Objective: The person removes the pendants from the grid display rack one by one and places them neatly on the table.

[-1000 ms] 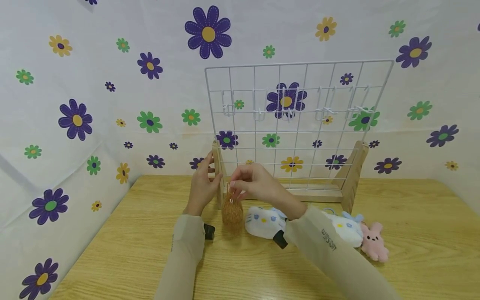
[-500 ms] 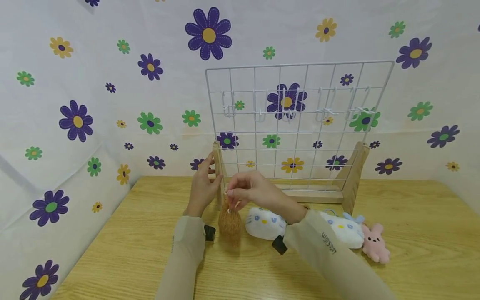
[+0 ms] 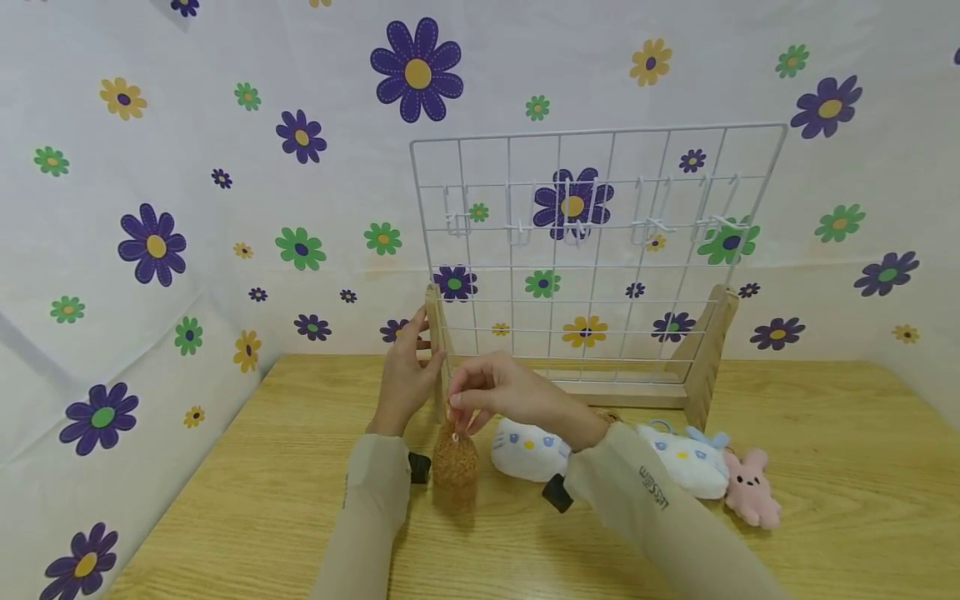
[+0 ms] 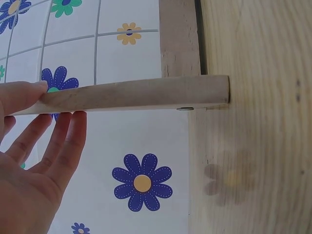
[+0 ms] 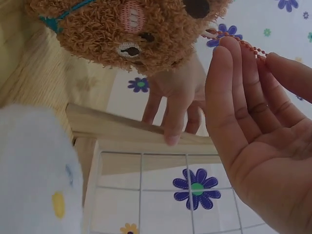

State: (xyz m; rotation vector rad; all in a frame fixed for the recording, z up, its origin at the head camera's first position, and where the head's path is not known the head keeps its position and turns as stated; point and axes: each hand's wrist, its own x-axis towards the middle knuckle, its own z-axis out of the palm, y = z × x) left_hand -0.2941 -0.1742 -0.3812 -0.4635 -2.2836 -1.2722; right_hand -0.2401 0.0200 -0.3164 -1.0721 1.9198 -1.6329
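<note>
With thumb and fingertips my right hand (image 3: 506,390) pinches the red bead chain (image 5: 247,45) of a curly brown plush keychain (image 3: 455,473). The plush hangs below the fingers, low over the table in the head view. In the right wrist view its brown plush head (image 5: 161,41) shows an embroidered eye, pink stitching and a teal band. My left hand (image 3: 405,375) holds the left wooden post (image 4: 131,95) of a wire grid rack (image 3: 573,267), thumb on one side and fingers on the other.
Several white hooks (image 3: 517,232) hang along the rack's upper part. In front of it lie a white plush face (image 3: 528,450), another white plush (image 3: 686,458) with a blue bow, and a pink plush (image 3: 752,490). A flowered cloth backs the wooden table (image 3: 247,517).
My right hand has moved down and slightly left, toward me, carrying the brown plush keychain with it. The left hand has stayed on the post.
</note>
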